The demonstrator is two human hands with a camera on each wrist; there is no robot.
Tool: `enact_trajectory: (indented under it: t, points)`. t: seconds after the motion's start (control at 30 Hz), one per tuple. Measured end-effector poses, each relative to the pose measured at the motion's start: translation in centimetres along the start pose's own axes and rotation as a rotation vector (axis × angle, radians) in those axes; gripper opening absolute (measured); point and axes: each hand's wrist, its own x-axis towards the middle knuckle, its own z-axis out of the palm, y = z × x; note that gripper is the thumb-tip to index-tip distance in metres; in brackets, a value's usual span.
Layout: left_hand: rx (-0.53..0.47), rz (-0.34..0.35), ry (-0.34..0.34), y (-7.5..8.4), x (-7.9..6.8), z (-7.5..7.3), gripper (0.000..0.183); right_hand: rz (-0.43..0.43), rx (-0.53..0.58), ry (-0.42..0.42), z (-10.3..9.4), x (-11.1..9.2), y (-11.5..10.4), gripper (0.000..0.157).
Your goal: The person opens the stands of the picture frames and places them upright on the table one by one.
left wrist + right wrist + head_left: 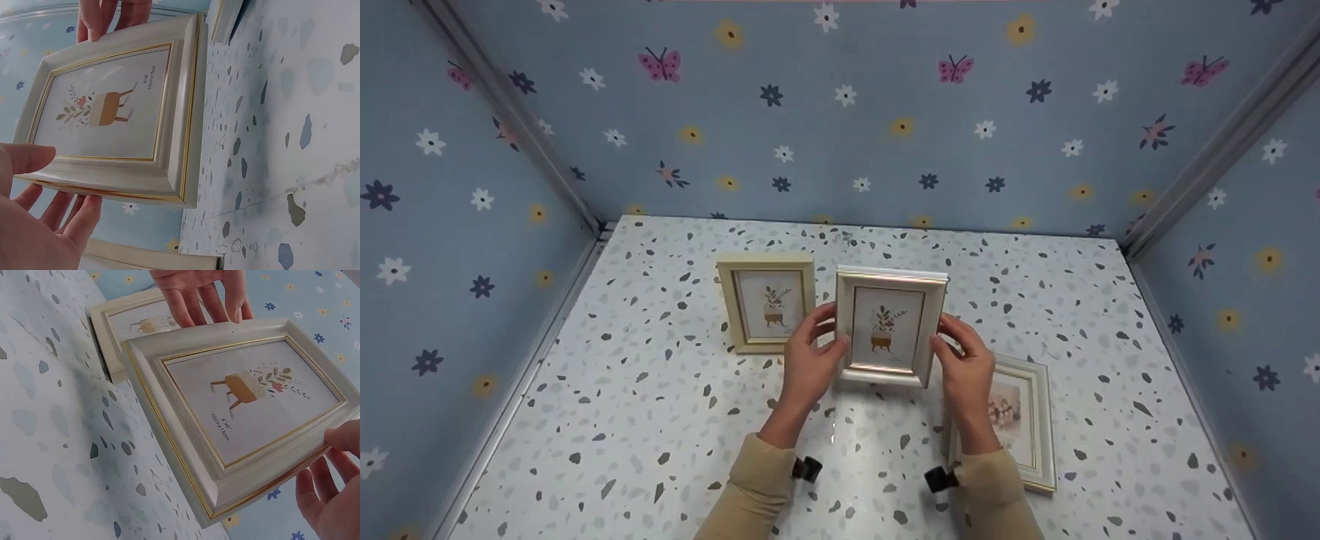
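Observation:
A cream picture frame [885, 330] with gold trim and a potted-plant print is held between both hands. My left hand [810, 360] grips its left side, thumb on the front and fingers behind the edge. On the opposite side my right hand [969, 367] pinches it the same way. In the left wrist view the frame [107, 163] is tilted and raised off the speckled surface. The right wrist view shows the frame's print [253, 394] marked 4"x6" 10cmx15cm.
A second cream frame [727, 300] with a similar plant print stands left of the held one. A third frame [1039, 427], showing a pinkish picture, lies partly under the right forearm. Blue flowered walls [840, 150] enclose the speckled tabletop [660, 420] at the back and sides.

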Motion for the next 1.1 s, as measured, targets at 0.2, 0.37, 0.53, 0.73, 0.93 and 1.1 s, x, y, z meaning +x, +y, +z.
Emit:
enact_trajectory:
  t: [0.2, 0.37, 0.53, 0.73, 0.93, 1.1]
  points:
    - [-0.013, 0.019, -0.026, -0.4, 0.7, 0.4, 0.049, -0.008, 0.021, 0.017, 0.1, 0.5, 0.6, 0.032]
    - [-0.023, 0.037, -0.05, -1.1, 1.3, 0.6, 0.05, -0.009, 0.046, 0.041, 0.3, 1.0, 0.9, 0.031]
    - [-0.024, 0.05, -0.06, -2.0, 1.8, 0.8, 0.052, -0.006, 0.063, 0.054, 0.5, 1.4, 1.4, 0.03]
    - [-0.023, 0.03, -0.062, -3.0, 1.9, 1.0, 0.055, 0.02, -0.001, 0.062, 0.5, 1.4, 2.0, 0.03]
    - [-0.012, -0.02, -0.064, -0.7, 1.0, 1.0, 0.052, 0.026, -0.029, 0.063, 0.6, 1.2, 2.7, 0.029]
    - [-0.008, -0.037, -0.067, -1.5, 1.3, 1.0, 0.053, 0.059, -0.009, 0.062, 0.7, 1.4, 3.0, 0.03]
